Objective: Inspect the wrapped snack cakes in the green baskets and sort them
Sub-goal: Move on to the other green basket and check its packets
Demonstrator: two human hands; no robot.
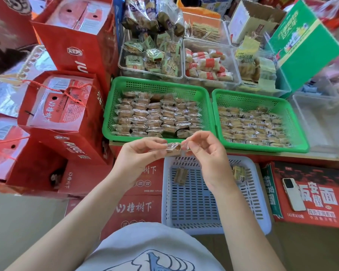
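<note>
The inspection step is in hand: the left hand (139, 151) and right hand (205, 153) pinch opposite ends of one clear-wrapped brown snack cake (174, 150), fingers curled round it, above the white slotted plastic basket (262, 212) (two cakes already inside). Next, probably, dropping it there or returning it to the left green plastic basket (114, 102).

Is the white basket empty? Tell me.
No, the white basket already holds two wrapped cakes near its far end.

Bright even light, soft shadows; wide-angle bending at edges; corners blurred; glare on clear wrappers (157, 116).
</note>
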